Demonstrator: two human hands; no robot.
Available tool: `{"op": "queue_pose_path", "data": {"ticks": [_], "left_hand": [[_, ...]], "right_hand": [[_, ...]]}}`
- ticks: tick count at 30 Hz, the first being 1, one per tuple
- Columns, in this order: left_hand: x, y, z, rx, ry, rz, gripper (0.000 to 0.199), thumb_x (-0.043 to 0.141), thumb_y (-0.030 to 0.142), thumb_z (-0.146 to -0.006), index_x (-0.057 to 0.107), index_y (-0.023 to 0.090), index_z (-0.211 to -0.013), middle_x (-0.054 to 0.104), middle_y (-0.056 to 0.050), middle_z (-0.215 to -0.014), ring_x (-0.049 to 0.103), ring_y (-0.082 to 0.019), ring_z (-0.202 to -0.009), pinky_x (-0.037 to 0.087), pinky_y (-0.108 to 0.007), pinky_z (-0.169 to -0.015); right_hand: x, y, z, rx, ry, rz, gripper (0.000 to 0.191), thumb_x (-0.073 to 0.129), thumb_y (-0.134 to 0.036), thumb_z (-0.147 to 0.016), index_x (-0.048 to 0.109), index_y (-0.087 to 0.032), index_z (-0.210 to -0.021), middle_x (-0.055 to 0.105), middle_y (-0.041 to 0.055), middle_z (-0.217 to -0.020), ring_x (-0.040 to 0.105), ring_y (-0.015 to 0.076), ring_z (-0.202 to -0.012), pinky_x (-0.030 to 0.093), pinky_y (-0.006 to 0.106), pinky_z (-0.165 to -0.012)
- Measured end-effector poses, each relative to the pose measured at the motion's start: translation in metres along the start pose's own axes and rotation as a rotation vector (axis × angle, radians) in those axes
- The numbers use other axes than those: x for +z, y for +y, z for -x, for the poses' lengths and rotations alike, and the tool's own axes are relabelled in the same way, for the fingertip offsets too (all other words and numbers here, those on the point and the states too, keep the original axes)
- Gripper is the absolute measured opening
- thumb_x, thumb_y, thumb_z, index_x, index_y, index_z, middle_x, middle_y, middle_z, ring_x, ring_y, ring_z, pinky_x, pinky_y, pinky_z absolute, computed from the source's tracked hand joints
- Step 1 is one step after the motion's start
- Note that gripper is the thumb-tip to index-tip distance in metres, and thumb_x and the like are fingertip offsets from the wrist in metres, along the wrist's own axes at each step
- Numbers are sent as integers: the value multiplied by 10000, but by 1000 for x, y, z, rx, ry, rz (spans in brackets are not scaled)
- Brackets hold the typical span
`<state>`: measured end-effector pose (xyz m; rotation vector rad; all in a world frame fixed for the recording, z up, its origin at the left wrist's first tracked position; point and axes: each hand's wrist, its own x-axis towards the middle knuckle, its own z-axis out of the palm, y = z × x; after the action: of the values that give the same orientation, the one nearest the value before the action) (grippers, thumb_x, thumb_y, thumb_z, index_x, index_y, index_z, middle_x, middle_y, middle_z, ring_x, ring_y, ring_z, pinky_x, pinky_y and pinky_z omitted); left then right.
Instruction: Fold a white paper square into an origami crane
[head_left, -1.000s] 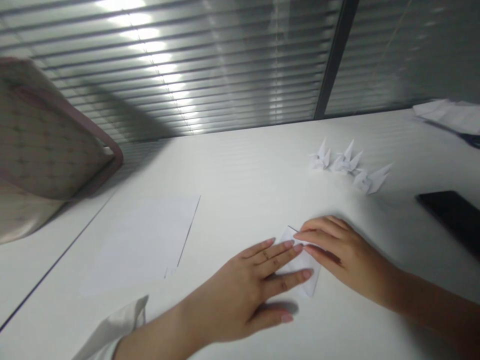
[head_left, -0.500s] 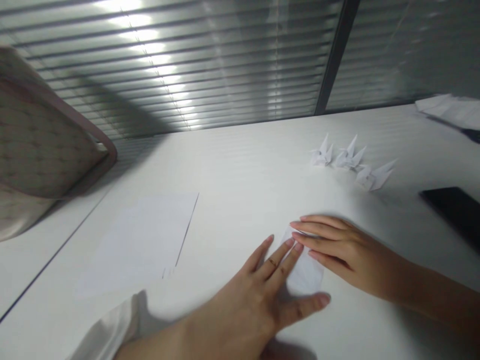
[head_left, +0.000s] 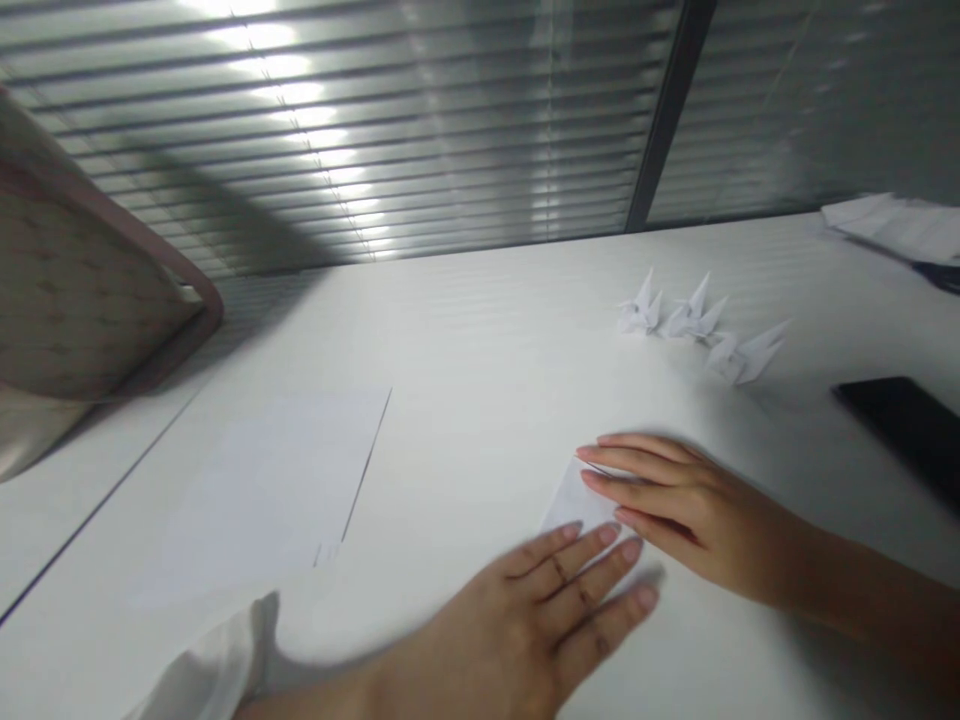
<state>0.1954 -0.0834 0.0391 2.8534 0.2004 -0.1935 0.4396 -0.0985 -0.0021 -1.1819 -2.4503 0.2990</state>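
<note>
Left hand (head_left: 544, 615) shifted, folded paper (head_left: 573, 498) edge showing

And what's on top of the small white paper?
Fingers of the left hand and right hand lie over the small white paper. Whatever they cover can't be seen.

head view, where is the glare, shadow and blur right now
In the head view, glare streaks down the left part of the blinds, with a dark slanting shadow between it and the bag; in the same view, the large white sheet nearly melts into the pale table, and the left hand's fingertips look slightly smeared.
</note>
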Motion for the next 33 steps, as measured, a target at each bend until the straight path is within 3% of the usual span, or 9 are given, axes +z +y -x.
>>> {"op": "queue_pose_path", "data": {"ticks": [2,6,11,14,19,23,27,33], "left_hand": [[2,0,-1,-8,1,-17,618,405,303,-964,224,62,-1505,227,-99,-1567,230,-217,-1442,226,-333,-1177],[3,2,-2,-5,43,-58,577,403,304,-958,308,77,-1479,291,-68,-1551,270,-209,-1431,248,-326,-1167],[5,6,0,-20,93,-133,552,396,277,-951,332,119,-1476,313,-56,-1548,284,-214,-1427,257,-329,-1155],[6,6,1,-17,83,-154,560,392,292,-953,320,125,-1483,295,-49,-1555,273,-217,-1431,255,-332,-1155],[10,5,5,-61,147,-154,601,449,416,-947,328,176,-1485,301,-41,-1553,296,-274,-1417,271,-416,-1143],[15,7,8,-121,204,-173,625,528,446,-918,325,279,-1485,397,-69,-1509,322,-297,-1402,265,-453,-1133],[15,9,9,-127,222,-225,678,606,405,-884,329,258,-1486,454,-115,-1464,314,-294,-1404,250,-448,-1139],[16,7,7,-118,174,-267,718,539,446,-916,240,192,-1517,405,-136,-1494,278,-281,-1423,256,-420,-1141]], "right_hand": [[1,1,0,-3,6,-11,375,478,-195,-950,567,-229,-1313,548,29,-1401,458,197,-1306,428,381,-1066],[1,2,-2,-35,24,-54,429,460,-169,-954,495,-203,-1380,534,39,-1414,451,167,-1321,370,349,-1117],[0,6,-5,-136,-195,-32,537,428,-202,-976,291,-241,-1493,371,3,-1525,316,142,-1405,238,354,-1180],[3,8,-5,-122,-247,7,571,409,-194,-979,218,-260,-1512,325,-3,-1544,289,143,-1415,220,379,-1183],[0,13,-4,-82,-234,-26,559,418,-234,-988,222,-296,-1507,331,-11,-1541,279,150,-1420,201,402,-1184],[-11,16,-2,-93,-312,-123,662,536,-435,-934,244,-269,-1504,337,20,-1538,281,172,-1421,145,411,-1194],[-16,16,0,-108,-322,-150,669,543,-465,-925,273,-248,-1497,355,41,-1529,291,172,-1417,111,411,-1197],[-12,14,0,-130,-242,-154,650,546,-416,-934,269,-251,-1499,403,55,-1505,324,178,-1404,129,418,-1194]]}}
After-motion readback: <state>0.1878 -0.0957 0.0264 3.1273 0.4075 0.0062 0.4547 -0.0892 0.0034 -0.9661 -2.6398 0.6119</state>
